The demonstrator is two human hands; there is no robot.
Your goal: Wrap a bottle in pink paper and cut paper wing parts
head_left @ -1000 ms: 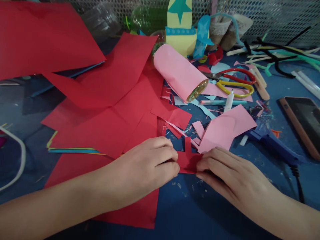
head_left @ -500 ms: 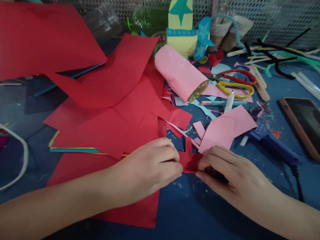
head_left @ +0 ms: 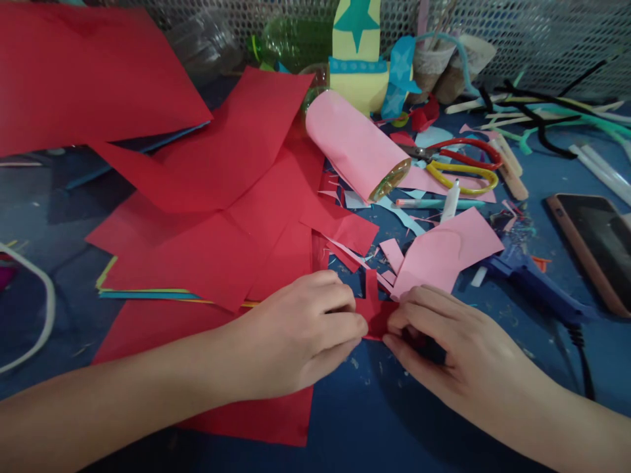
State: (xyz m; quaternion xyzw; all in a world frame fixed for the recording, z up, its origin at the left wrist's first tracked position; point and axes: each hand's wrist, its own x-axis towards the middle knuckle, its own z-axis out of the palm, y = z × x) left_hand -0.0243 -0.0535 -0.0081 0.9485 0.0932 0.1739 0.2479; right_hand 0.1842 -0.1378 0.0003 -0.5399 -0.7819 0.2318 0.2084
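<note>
A small strip of red paper (head_left: 377,318) lies between my two hands, and a narrow red tab stands out from its far edge. My left hand (head_left: 315,332) is closed on the strip's left end, its fingers curled and hiding that end. On the right end, my right hand (head_left: 438,335) pinches the strip between thumb and fingers. Just beyond my right hand lies a cut piece of pink paper (head_left: 448,253). Large red paper sheets (head_left: 197,243) spread under and beyond my left forearm.
Behind lies a pink-wrapped bottle (head_left: 355,144) beside scissors (head_left: 458,161) with red and yellow handles. A blue glue gun (head_left: 539,282) with a black cord and a phone (head_left: 591,249) lie at the right. Paper scraps litter the blue table (head_left: 365,427).
My left hand has slid slightly to the right along the red strip. My right hand keeps its pinch, almost in the same place.
</note>
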